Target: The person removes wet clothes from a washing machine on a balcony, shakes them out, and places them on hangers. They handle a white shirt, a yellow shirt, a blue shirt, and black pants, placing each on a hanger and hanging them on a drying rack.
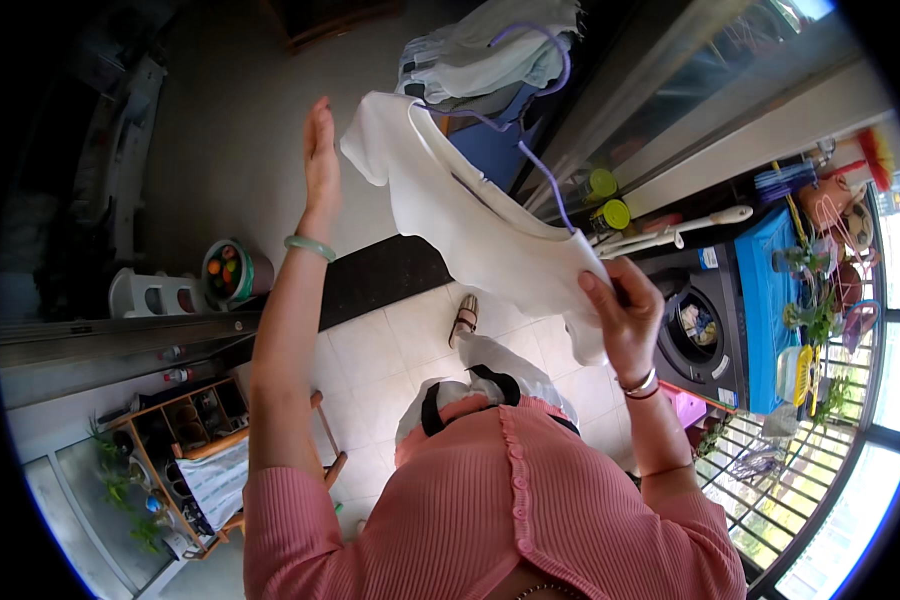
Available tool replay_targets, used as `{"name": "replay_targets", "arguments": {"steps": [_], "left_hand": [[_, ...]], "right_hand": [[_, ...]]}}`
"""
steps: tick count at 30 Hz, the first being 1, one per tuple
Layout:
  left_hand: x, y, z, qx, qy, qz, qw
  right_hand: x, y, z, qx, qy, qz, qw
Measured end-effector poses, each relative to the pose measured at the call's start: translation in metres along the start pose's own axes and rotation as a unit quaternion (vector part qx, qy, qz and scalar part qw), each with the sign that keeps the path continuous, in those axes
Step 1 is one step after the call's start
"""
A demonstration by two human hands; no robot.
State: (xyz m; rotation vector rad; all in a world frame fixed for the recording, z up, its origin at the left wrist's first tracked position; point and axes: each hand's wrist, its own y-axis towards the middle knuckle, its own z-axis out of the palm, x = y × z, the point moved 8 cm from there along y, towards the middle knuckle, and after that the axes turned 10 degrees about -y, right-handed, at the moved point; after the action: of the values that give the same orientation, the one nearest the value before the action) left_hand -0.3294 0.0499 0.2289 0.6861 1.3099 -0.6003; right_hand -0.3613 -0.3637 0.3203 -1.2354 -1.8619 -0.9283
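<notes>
A white short-sleeved top (490, 225) hangs on a purple clothes hanger (543, 178) in front of me. My right hand (625, 305) grips the top at its right shoulder, thumb in front and fingers behind the cloth. The hanger's hook points up and away, toward the far side. My left hand (320, 155) is raised edge-on beside the top's left sleeve, apart from it, with fingers stretched out and nothing in them.
At right stands a dark front-loading washing machine (695, 325) with clothes inside, beside a blue cover (770, 310). A chair with pale cloth (495, 55) is beyond the top. At left are a bucket of colourful items (235, 272) and a wooden shoe rack (185, 430).
</notes>
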Motion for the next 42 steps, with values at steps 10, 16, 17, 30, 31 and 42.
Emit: {"name": "replay_targets", "arguments": {"steps": [10, 16, 17, 30, 31, 42], "left_hand": [[0.062, -0.005, 0.126, -0.031, -0.217, -0.073, 0.973], [0.091, 0.08, 0.147, -0.016, -0.241, -0.095, 0.966], [0.1, 0.099, 0.142, -0.022, -0.225, -0.082, 0.971], [0.121, 0.334, 0.229, 0.088, -0.139, -0.053, 0.985], [0.124, 0.347, 0.243, 0.099, -0.144, -0.045, 0.984], [0.187, 0.386, 0.409, 0.221, -0.061, 0.033, 0.973]], "right_hand": [[-0.048, 0.165, 0.164, -0.045, 0.114, 0.049, 0.991], [-0.049, 0.268, 0.222, -0.084, 0.145, 0.033, 0.985], [-0.048, 0.287, 0.231, -0.095, 0.125, 0.013, 0.987], [-0.097, 0.513, 0.279, -0.204, 0.245, 0.133, 0.938], [-0.105, 0.529, 0.276, -0.223, 0.254, 0.132, 0.932], [-0.252, 0.622, 0.186, -0.4, 0.284, 0.166, 0.856]]}}
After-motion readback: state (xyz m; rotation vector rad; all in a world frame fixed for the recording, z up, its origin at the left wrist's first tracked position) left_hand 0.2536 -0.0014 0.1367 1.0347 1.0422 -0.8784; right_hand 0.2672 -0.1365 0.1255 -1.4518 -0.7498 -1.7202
